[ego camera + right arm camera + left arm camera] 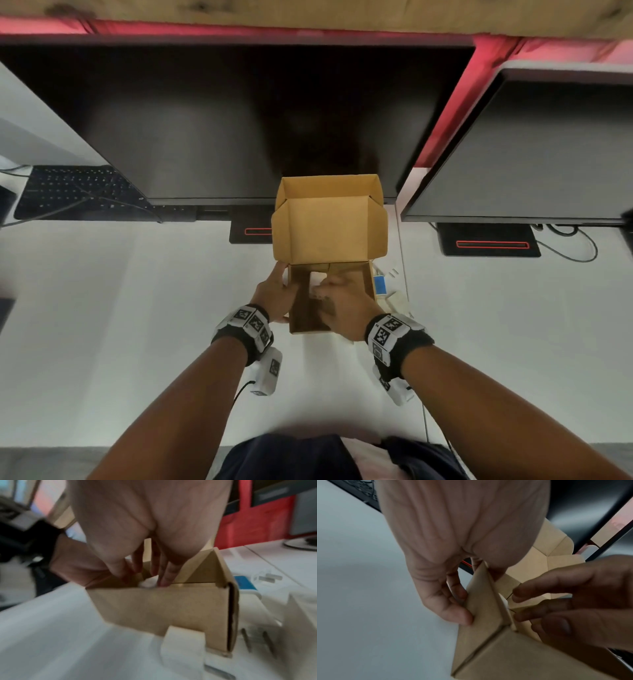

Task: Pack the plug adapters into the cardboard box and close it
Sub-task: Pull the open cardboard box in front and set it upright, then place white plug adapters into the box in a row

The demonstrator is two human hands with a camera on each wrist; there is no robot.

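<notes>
The brown cardboard box point(308, 327) stands on the white desk, its lid point(329, 226) raised at the far side. My left hand point(274, 294) grips the box's left wall point(481, 608), fingers outside and thumb over the rim. My right hand point(342, 301) reaches down into the box and pinches a white plug adapter point(148, 583) between thumb and fingers; most of it is hidden. Outside, right of the box point(163, 604), lie a blue-and-white adapter point(380, 286) point(245, 584) and a white adapter point(267, 612) with metal prongs. Another white adapter point(183, 642) lies at the box's near corner.
Two dark monitors point(239, 120) point(534, 147) stand close behind the box, their bases point(250, 231) on the desk. A black keyboard point(75, 192) lies at the far left. Cables point(575, 246) run at the far right. Bare white desk point(137, 308) spreads to my left.
</notes>
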